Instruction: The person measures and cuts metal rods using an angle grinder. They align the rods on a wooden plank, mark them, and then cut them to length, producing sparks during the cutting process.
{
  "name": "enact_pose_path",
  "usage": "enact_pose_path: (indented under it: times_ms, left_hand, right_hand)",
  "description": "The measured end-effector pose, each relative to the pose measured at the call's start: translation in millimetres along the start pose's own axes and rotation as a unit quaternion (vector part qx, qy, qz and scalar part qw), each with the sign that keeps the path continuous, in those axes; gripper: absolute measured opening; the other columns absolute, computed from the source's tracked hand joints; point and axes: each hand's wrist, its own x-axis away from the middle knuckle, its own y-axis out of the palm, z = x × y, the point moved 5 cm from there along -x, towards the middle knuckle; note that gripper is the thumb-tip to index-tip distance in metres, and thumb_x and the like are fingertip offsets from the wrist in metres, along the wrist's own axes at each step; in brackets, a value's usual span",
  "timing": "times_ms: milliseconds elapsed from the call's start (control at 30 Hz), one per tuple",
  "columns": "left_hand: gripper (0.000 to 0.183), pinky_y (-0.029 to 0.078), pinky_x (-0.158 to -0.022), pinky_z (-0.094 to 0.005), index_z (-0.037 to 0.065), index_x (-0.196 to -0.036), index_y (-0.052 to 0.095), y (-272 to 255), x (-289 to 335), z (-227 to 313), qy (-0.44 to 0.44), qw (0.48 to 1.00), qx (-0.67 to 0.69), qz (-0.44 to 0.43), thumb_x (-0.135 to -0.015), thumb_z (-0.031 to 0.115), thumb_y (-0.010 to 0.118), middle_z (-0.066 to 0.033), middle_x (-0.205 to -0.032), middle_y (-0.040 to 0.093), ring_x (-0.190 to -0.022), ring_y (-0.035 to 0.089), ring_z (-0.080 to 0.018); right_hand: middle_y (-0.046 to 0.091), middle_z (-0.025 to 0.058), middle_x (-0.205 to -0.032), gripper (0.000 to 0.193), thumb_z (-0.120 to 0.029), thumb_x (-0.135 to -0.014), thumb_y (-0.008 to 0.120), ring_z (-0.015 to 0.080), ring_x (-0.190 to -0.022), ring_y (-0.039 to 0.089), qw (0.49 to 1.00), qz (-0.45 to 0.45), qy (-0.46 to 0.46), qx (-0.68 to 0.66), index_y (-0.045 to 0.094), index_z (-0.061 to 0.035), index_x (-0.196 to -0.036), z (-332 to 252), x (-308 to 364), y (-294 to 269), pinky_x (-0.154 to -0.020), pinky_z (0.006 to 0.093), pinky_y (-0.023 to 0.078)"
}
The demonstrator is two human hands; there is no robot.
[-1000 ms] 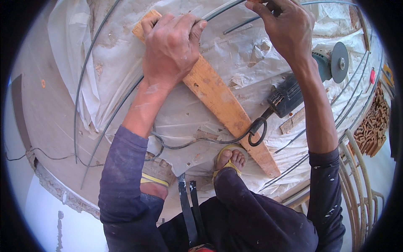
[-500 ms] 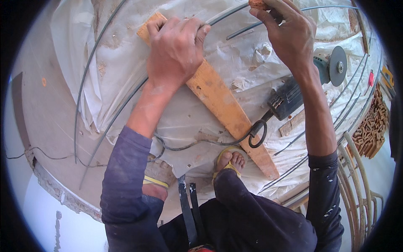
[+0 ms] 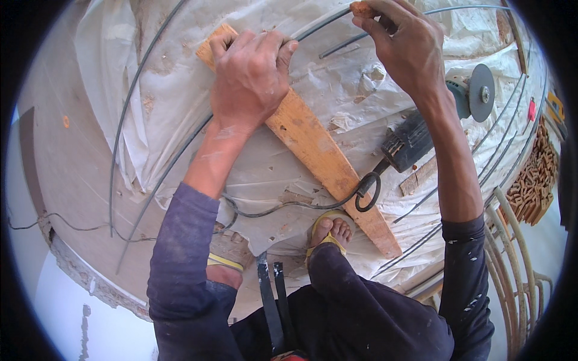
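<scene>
My left hand (image 3: 250, 75) is closed in a fist round a long grey metal rod (image 3: 322, 25), above the upper end of a wooden plank (image 3: 319, 150). From that fist the rod runs down to the lower left and up to the right. My right hand (image 3: 412, 51), near the top edge, pinches a small orange-red chunk (image 3: 363, 9) like broken brick, held at the rod. Whether the chunk touches the rod cannot be made out. Just beneath my right forearm lies an angle grinder (image 3: 412, 141) with a grey disc (image 3: 481, 94); its black cord (image 3: 283, 205) crosses the plank.
Wrinkled whitish sheeting (image 3: 355, 90) covers much of the floor. More thin rods (image 3: 138, 72) lie at left and right. A stack of small brown pieces (image 3: 533, 180) and curved tubular metalwork (image 3: 512, 265) stand at right. My sandalled foot (image 3: 330, 233) is beside the plank.
My right hand has shifted slightly left with the orange-red chunk, closer to my left hand. My left hand keeps its grip on the rod, nearly unmoved.
</scene>
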Motion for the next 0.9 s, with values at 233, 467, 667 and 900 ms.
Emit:
enact_pose_path:
  times_ms: [233,467,667,900]
  left_hand:
    - [0.016,0.036,-0.082,-0.0397,0.011,-0.084,0.061,-1,-1,5,-0.008,1.000,0.014,-0.002,-0.094,0.024,0.059,-0.0034,-0.076,0.066,-0.078,0.060,-0.0215]
    - [0.015,0.037,-0.083,-0.0416,0.008,-0.090,0.066,-4,0,2,-0.020,1.000,0.018,0.001,-0.092,0.022,0.060,-0.0096,-0.076,0.062,-0.077,0.059,-0.0285]
    - [0.025,0.038,-0.095,-0.0457,0.005,-0.107,0.062,-22,12,5,-0.059,0.992,0.041,0.106,-0.088,0.022,0.067,-0.0150,-0.107,0.060,-0.106,0.053,-0.0338]
    - [0.032,0.043,-0.086,-0.0483,0.004,-0.108,0.061,-55,101,-14,-0.281,0.955,-0.063,-0.075,-0.094,0.032,0.059,-0.0192,-0.103,0.064,-0.096,0.059,-0.0395]
  right_hand:
    - [0.071,0.0097,-0.086,0.021,-0.011,-0.082,0.075,0.0207,-0.076,0.068,0.993,0.111,0.044,0.022,0.072,-0.0041,-0.102,28,45,-50,-0.072,0.0321,0.052]
    - [0.068,0.0118,-0.091,0.022,-0.008,-0.086,0.071,0.0188,-0.079,0.064,0.980,0.096,0.177,0.002,0.069,-0.0023,-0.108,45,167,-95,-0.074,0.0322,0.049]
    - [0.060,0.0181,-0.112,0.046,-0.008,-0.083,0.071,0.0323,-0.105,0.059,0.950,0.025,0.300,0.088,0.057,0.0000,-0.126,61,293,-107,-0.091,0.0410,0.047]
    - [0.060,0.0177,-0.108,0.041,-0.020,-0.090,0.068,0.0325,-0.100,0.058,0.933,0.069,0.351,-0.042,0.057,0.0007,-0.123,58,280,-95,-0.089,0.0407,0.046]
